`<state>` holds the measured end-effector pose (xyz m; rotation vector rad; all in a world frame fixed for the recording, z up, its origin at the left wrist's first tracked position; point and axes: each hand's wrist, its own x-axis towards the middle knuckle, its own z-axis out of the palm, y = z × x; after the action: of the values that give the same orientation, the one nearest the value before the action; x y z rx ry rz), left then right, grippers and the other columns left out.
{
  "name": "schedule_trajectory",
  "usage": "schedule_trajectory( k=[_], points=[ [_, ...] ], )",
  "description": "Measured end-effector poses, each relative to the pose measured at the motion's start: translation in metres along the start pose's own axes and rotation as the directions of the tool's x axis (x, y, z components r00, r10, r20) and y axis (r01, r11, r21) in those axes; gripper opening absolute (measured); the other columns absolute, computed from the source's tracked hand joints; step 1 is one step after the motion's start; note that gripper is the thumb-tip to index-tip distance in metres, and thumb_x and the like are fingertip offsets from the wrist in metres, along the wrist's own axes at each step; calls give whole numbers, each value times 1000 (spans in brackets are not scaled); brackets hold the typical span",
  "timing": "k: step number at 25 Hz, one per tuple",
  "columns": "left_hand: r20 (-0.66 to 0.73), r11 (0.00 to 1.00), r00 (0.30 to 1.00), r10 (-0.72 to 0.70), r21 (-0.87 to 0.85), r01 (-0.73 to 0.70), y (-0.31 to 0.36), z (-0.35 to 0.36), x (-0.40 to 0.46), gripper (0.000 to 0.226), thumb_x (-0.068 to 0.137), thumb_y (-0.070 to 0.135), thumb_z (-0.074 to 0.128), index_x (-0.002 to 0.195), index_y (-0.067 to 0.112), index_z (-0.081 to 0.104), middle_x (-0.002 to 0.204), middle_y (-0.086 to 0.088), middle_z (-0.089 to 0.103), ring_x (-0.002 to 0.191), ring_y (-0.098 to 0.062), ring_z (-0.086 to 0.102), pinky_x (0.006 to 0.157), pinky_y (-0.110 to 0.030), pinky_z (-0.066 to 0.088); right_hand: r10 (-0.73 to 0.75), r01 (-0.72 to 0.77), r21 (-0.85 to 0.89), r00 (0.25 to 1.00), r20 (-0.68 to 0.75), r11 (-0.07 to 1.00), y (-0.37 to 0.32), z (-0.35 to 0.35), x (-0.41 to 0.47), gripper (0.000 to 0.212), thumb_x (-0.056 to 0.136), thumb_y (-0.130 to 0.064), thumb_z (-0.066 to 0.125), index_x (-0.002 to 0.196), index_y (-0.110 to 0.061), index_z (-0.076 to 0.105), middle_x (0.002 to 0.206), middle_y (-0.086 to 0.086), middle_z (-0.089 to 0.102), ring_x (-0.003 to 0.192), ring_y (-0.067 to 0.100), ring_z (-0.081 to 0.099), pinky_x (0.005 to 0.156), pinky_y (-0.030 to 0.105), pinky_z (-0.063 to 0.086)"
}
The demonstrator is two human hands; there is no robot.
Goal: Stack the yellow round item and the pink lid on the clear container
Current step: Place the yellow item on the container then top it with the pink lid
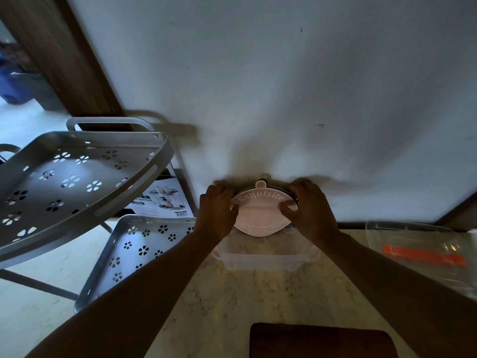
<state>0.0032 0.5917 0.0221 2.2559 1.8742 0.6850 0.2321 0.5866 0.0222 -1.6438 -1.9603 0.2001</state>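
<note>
Hands gripping pink lid edges

Brightness: dim overall, bluish cast; arms and both hands nearly silhouetted.
Light source: daylight from the left, brightest on the floor and through the grey rack cut-outs.
Shadows: soft dark patches on the wall above the hands.
Blur: slight motion smear at fingertips.
Distortion: wide-angle bending at edges.

Both bare forearms reach forward; the left hand and right hand are curled inward, facing each other.
</note>
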Motion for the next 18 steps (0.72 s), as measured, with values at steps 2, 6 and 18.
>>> schedule_trajectory(
  k=[2,6,18],
  points=[
    [11,1000,1000,-21,-18,21,-2,1,3,28,86,18,68,113,12,64,121,-10,62,114,-30,51,95,-46,43,5,-5,-10,1000,0,1000,-1,2,1,34,75,-25,77,103,-11,65,111,8,59,101,28,54,83,39,48],
    [2,997,1000,-20,-69,20,-3,0,2,22,87,15,67,108,12,66,116,-10,63,110,-30,53,93,-45,43,19,-19,2,1000,-18,1000,-1,3,2,31,75,-23,79,101,-10,67,109,8,61,99,27,55,81,32,44],
    [-41,991,991,124,-48,-126,0,-31,2,17,90,27,64,105,20,66,104,0,71,93,-22,60,86,-40,33,-8,12,50,996,-90,999,-9,-21,-9,24,83,-35,71,100,-18,68,91,3,69,82,23,57,74,39,47]
  ],
)
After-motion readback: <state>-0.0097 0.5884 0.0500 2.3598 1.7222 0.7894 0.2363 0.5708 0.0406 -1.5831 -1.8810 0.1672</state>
